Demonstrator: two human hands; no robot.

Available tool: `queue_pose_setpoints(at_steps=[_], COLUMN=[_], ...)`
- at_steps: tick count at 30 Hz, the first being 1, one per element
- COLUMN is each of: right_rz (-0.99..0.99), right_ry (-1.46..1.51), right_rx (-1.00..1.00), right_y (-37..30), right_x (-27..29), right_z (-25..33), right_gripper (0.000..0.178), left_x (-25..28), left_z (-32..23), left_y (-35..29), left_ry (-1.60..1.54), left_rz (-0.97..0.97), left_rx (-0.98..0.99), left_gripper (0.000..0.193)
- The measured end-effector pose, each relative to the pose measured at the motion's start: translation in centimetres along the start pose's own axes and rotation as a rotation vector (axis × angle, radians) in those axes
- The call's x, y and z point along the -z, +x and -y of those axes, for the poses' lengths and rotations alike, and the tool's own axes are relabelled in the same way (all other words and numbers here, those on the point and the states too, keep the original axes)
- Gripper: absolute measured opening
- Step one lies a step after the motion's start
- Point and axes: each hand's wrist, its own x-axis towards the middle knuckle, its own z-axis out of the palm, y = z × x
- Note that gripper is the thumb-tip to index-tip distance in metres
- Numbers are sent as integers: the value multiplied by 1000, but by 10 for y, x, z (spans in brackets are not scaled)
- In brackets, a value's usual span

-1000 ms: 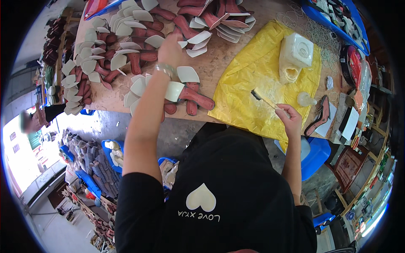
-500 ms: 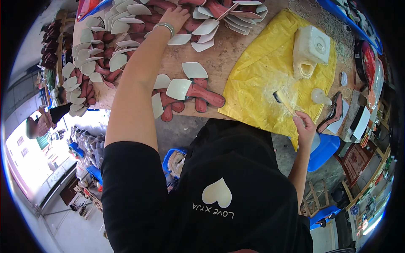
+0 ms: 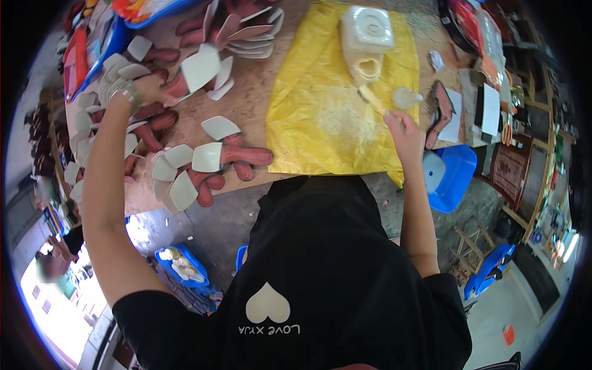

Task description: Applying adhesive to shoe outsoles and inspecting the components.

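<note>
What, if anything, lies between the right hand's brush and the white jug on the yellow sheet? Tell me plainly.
Nothing visible does. The right hand holds a brush whose tip lies right by the base of the white jug, with only bare yellow sheet around. A small clear piece sits off to the right.

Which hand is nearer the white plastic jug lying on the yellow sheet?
Right. The right hand holds a small brush just below the white plastic jug on the yellow sheet. The left hand is far off, among the reddish-brown insole pieces.
</note>
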Motion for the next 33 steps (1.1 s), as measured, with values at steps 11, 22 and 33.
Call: queue_pose_setpoints(at_steps=[11,22,33], right_rz=[-117,49,79], right_ry=[-405,-29,61], right_rx=[191,116,636], right_y=[93,11,-7], right_x=[-30,12,-1], right_z=[-23,5,23], right_gripper=[25,26,19], left_x=[-109,-161,-144], left_z=[-176,-321,-325], left_y=[-98,-84,-101], left_ry=[-1768,-2207,-2053], left_rz=[488,309,321], left_rx=[-407,-377,-375], left_gripper=[45,32,30])
